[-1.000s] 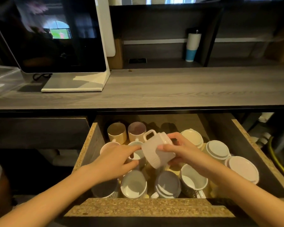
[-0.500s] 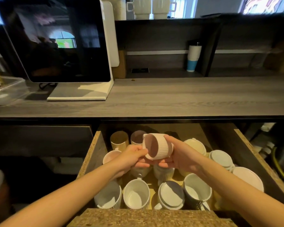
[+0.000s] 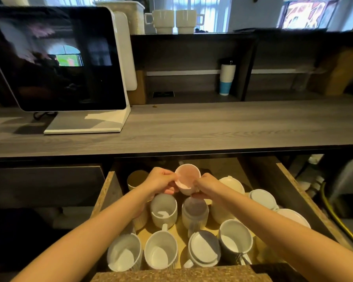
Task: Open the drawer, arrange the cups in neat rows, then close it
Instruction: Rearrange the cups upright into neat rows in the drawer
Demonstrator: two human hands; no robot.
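Note:
The drawer [image 3: 103,197] stands pulled out below the counter, with several cups inside. I hold a pale pink ribbed cup [image 3: 186,178] over the drawer's back middle, its mouth tipped toward me. My left hand [image 3: 161,180] pinches its left rim and my right hand [image 3: 207,185] grips its right side and base. Below it stand a white cup [image 3: 163,209] and a greyish cup [image 3: 195,210]. A front row holds white cups [image 3: 161,251], one upside down [image 3: 204,248]. A tan cup [image 3: 136,179] is at the back left. Upturned cups [image 3: 262,198] lie at the right.
A grey wooden counter [image 3: 212,127] runs above the drawer, with a white-framed screen [image 3: 55,58] on its left. A white and blue tumbler [image 3: 226,79] stands in a shelf behind. Two cream mugs [image 3: 174,21] sit on the top shelf. A yellow hose [image 3: 334,216] runs right of the drawer.
The pink cup went from lying sideways over the drawer's middle to farther back, its mouth turned toward me. Both hands moved back with it; my left hand now pinches its rim.

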